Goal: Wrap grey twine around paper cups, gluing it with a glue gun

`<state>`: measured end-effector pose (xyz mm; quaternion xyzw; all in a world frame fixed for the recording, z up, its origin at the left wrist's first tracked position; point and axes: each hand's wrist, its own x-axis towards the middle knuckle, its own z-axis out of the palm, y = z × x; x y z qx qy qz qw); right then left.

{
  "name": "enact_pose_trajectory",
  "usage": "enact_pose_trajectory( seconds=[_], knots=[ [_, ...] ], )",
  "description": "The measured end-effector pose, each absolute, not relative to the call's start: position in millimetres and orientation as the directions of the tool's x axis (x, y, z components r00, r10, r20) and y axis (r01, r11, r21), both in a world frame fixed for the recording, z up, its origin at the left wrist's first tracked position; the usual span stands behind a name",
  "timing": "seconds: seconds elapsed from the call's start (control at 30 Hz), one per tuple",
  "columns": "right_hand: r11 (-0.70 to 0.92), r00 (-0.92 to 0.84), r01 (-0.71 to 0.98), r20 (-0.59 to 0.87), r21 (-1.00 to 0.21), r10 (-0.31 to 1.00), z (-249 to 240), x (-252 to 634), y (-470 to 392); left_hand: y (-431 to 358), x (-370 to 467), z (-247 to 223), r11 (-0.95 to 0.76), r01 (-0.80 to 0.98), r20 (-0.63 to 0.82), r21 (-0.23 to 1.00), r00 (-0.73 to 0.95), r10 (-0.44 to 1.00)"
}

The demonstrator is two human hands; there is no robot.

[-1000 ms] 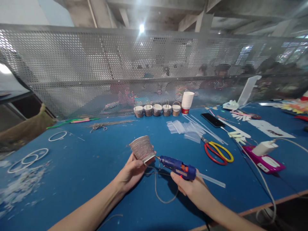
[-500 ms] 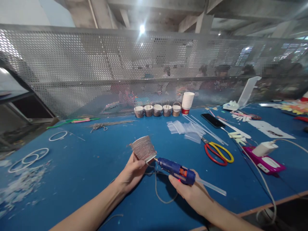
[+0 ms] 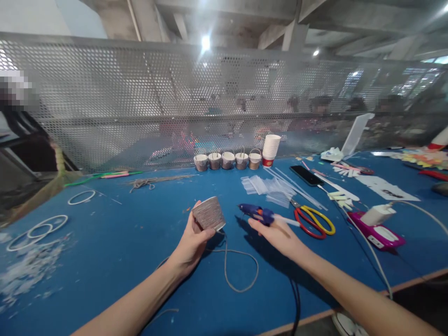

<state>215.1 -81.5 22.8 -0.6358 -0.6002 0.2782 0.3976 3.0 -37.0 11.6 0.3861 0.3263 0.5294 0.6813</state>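
My left hand (image 3: 193, 240) is closed around a cup wrapped in grey-brown cord (image 3: 210, 214), tilted on its side above the blue table. From the cup's rim a loose grey cord (image 3: 257, 270) trails in a loop over the tabletop. My right hand (image 3: 278, 233) grips a blue hot glue gun (image 3: 256, 213), its nozzle pointing left and apart from the cup. A clear glue stick (image 3: 289, 221) sticks out of the gun's back end. Just right of the gun lie scissors (image 3: 313, 221) with one red and one yellow handle.
Several cord-wrapped cups (image 3: 228, 161) line the table's back, beside stacked paper cups (image 3: 271, 149). Clear glue sticks (image 3: 268, 189), a phone (image 3: 306, 175) and a magenta power strip (image 3: 378, 231) lie to the right. White rings (image 3: 38, 232) and scraps (image 3: 31, 270) are at left. A perforated metal screen (image 3: 140, 112) stands behind.
The glue gun has drawn away from the cup's rim, up and to the right, with my right hand. My left hand keeps the cup in nearly the same place. A person appears at far left.
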Motion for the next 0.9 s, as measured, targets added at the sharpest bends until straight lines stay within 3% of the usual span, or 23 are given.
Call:
enact_pose_trajectory(
  seconds=[0.3,0.47,0.57,0.7,0.9],
  knots=[
    [0.028,0.121,0.642,0.138,-0.766,0.983,4.2,228.2,-53.8,-39.7,4.5,8.6,0.113,-0.468,-0.004,0.876,0.228,0.974],
    [0.029,0.374,0.605,0.316,-0.796,0.872,16.7,232.2,-103.8,-43.6,5.4,11.8,0.086,-0.449,0.024,0.889,0.234,0.972],
    [0.123,0.243,0.416,0.240,-0.901,0.940,25.5,211.7,-125.4,-49.5,8.0,14.1,0.048,-0.428,0.062,0.902,0.240,0.969],
    [0.076,0.027,0.076,0.079,-0.994,0.997,28.3,173.0,-114.7,-56.3,9.6,15.6,-0.019,-0.356,0.119,0.934,0.262,0.958],
    [-0.207,-0.098,-0.371,-0.184,-0.905,0.978,21.0,153.6,-89.1,-52.8,6.0,15.1,-0.098,-0.242,0.153,0.965,0.222,0.963]
  ],
)
